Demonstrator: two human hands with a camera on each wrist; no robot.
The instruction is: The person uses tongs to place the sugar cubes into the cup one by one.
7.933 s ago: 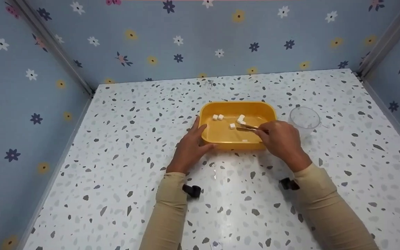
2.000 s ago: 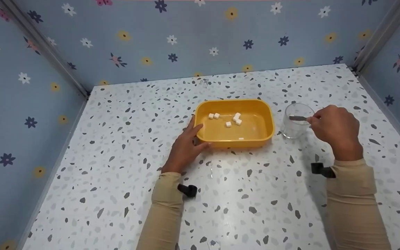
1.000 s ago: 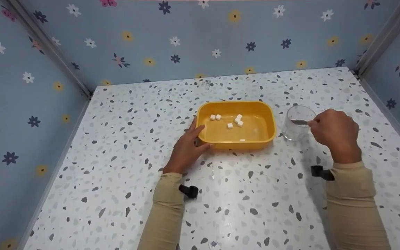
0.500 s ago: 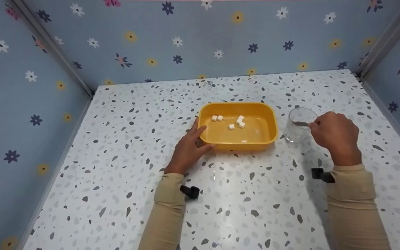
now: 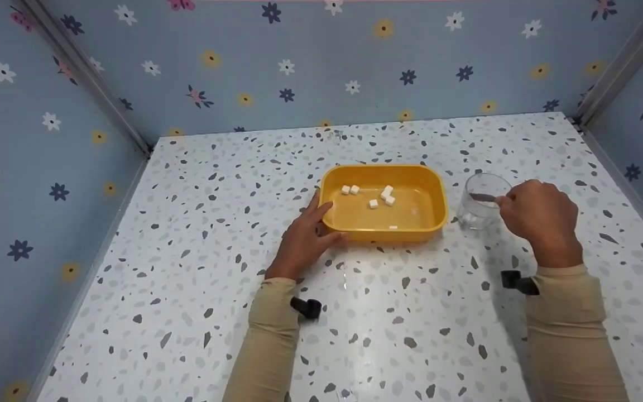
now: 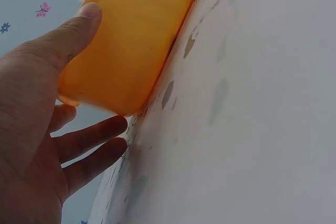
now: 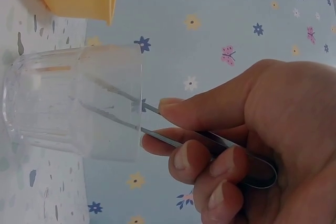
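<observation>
My right hand (image 5: 539, 218) holds metal tweezers (image 7: 170, 139) between thumb and fingers. Their two arms reach through the mouth of a clear cup (image 7: 105, 140), tips spread apart, with no cube visible between them. The cup stands upright to the right of a yellow tub (image 5: 355, 228). At the tub's left end is my left hand (image 5: 301, 240), thumb along the front wall and a forefinger over the rim. In the left wrist view, the thumb presses the wall while two other fingers extend by the lower corner. Several white cubes (image 5: 373, 204) lie on the tub's floor.
The speckled white tabletop (image 5: 215, 223) carries the tub and cup. Flowered blue panels (image 5: 321, 50) rise behind it and at both sides, with metal posts (image 5: 84, 72) at the back corners.
Nearly eight seconds ago the tweezers were among the cubes in the tub; by two seconds ago the right hand had brought them right, to the cup. Little has moved since; the left hand stays.
</observation>
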